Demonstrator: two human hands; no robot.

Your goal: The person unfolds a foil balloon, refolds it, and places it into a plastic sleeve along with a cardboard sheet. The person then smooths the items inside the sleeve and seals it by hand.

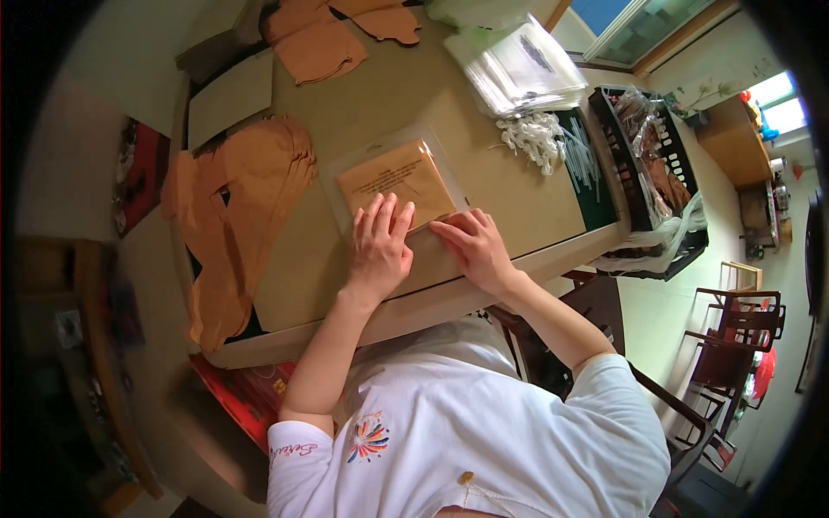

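A flat orange piece in a clear plastic bag lies on the brown table top, with small dark print on its face. My left hand rests on the lower left part of the bag, its fingers stretched out and slightly apart. At the bag's lower right corner is my right hand, fingers bent together with the tips at the edge. Whether those fingertips pinch the plastic is too small to tell.
Orange cut-out shapes lie at left, more at the top. Clear bags, white cords and clear sticks are at upper right. A black crate stands beyond the table's right edge.
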